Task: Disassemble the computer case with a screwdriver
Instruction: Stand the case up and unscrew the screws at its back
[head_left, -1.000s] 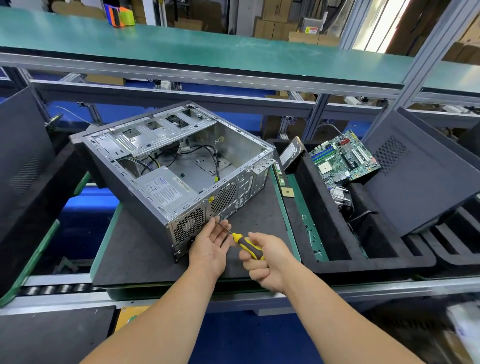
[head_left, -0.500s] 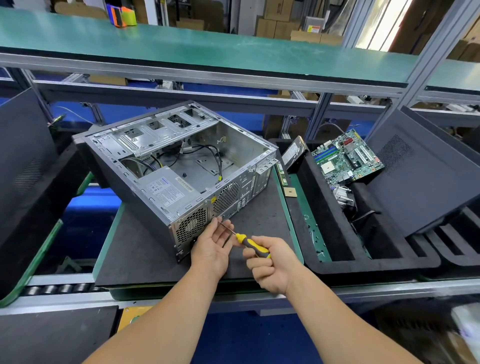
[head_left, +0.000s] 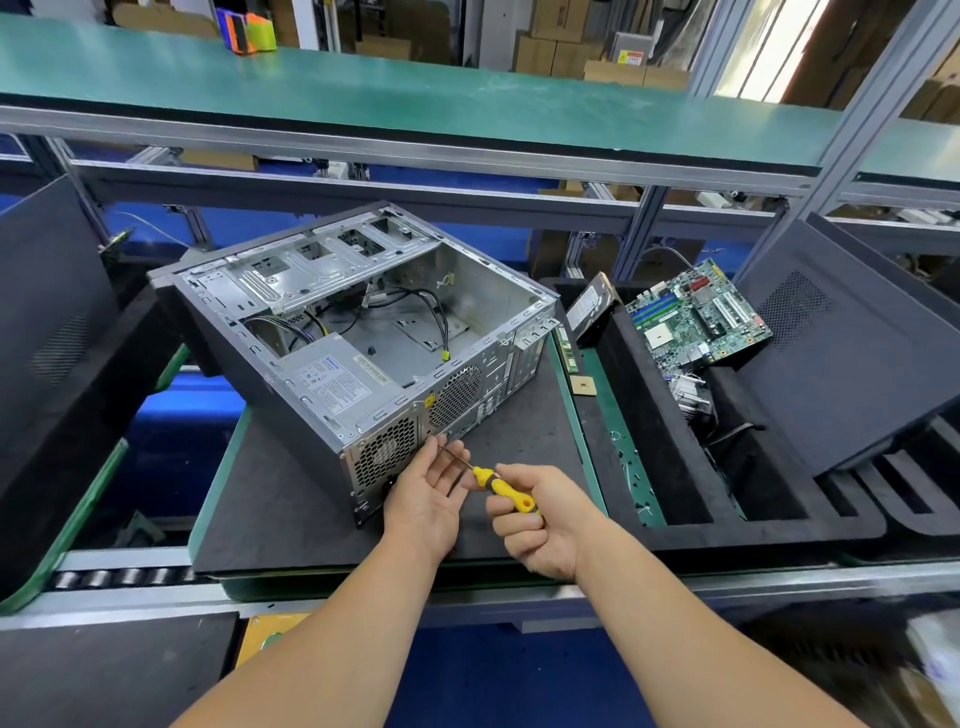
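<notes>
Right hand (head_left: 540, 517) is fisted round the yellow screwdriver (head_left: 496, 483), tip at the case (head_left: 363, 332) rear panel, while the left hand (head_left: 428, 493) stays loosely open under the shaft, probably to catch the screw.

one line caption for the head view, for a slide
Right hand drives a yellow screwdriver into the open computer case rear, left hand steadying the shaft.

Showing bare, dull-grey sheet metal on the computer case (head_left: 363, 332), perforated at its near grilles. Carrying a glossy yellow plastic handle and a thin metal shaft on the screwdriver (head_left: 488, 480). Lying under the case, a matt black, foam-like mat (head_left: 291, 499). Gleaming green with shiny parts at right, the motherboard (head_left: 696, 317). Spanning the far side, a smooth matt green shelf (head_left: 415, 98) edged in brushed aluminium.
</notes>
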